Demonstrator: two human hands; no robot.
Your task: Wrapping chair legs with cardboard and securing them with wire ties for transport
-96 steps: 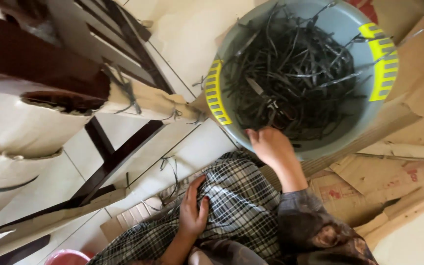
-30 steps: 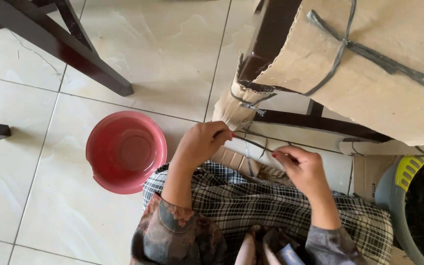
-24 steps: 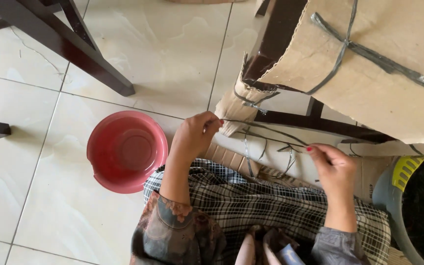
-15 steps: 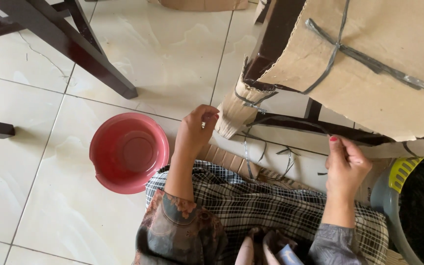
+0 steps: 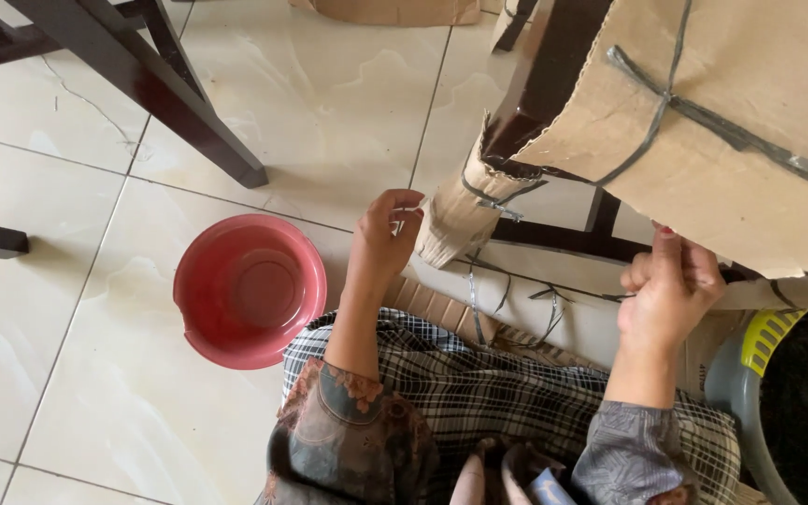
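Head view, looking down on a tiled floor (image 5: 329, 93) where a person is seated in a checked skirt. A dark wooden chair leg (image 5: 542, 89), wrapped in brown cardboard (image 5: 731, 140), stands in front of the knees. The cardboard is bound by thin dark plastic straps (image 5: 670, 93) that cross on its face.

The left hand (image 5: 383, 238) is raised beside the ridged cardboard roll (image 5: 455, 215) at the foot of the leg, its fingers (image 5: 402, 201) pinched narrow on what appears to be the end of a strap (image 5: 535, 285). The right hand (image 5: 670, 285) is closed at the cardboard's lower edge, the fingers curled shut; whether the strap's other end is gripped there cannot be told.

The strap is seen as a thin line running roughly left to right between the hands, low behind the leg, its long axis nearly level and sloping slightly down toward the right.

For the wrapping to be bound well, the strap is best kept taut and flat, not twisted, and both ends drawn evenly.

A red plastic bowl (image 5: 250, 290) sits on the floor left of the knees. A grey tub with a yellow handle (image 5: 766, 341) is at the lower right.
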